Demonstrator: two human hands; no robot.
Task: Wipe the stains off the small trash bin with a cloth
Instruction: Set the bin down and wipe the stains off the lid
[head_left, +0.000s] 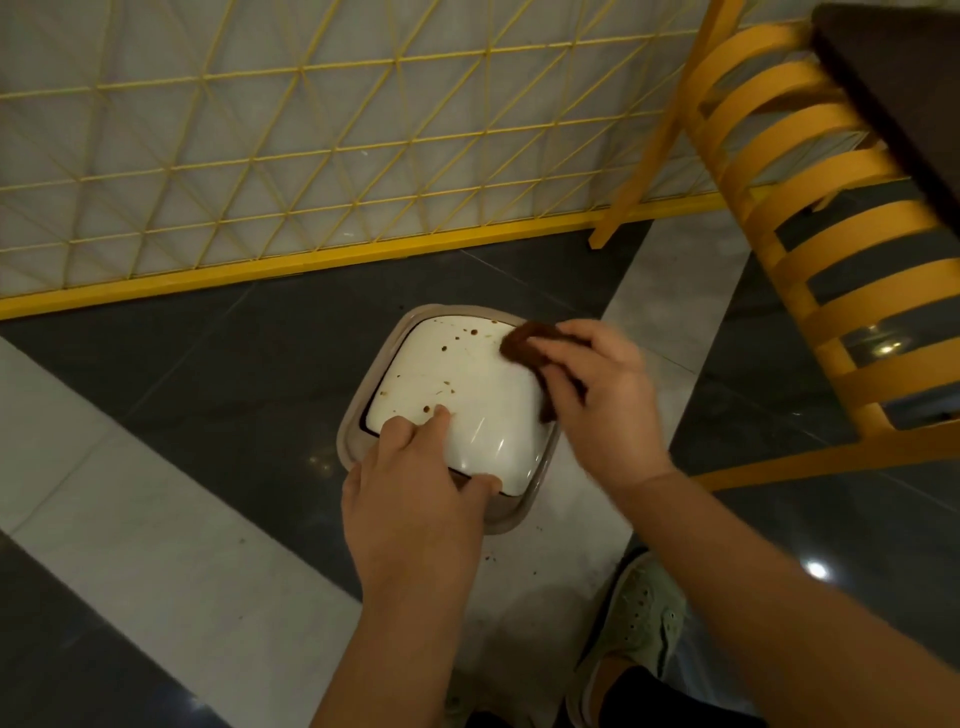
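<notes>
1. My left hand (410, 499) presses flat on the near edge of the small trash bin (452, 410) on the floor, grip released; if it slips, the bin may skid.
2. Stains (447, 348) dot the lid's far side.
3. At the bin's far right corner, my right hand (597, 395) pinches the brown cloth (524, 343); it might smear them.

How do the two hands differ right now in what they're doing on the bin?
The right hand grips a brown cloth at the lid's far right edge; the left hand holds nothing. The left hand lies spread on the lid's near edge, as if bracing the bin; the right hand looks motion-blurred, the left sharper. Both touch the stained white lid.
</notes>
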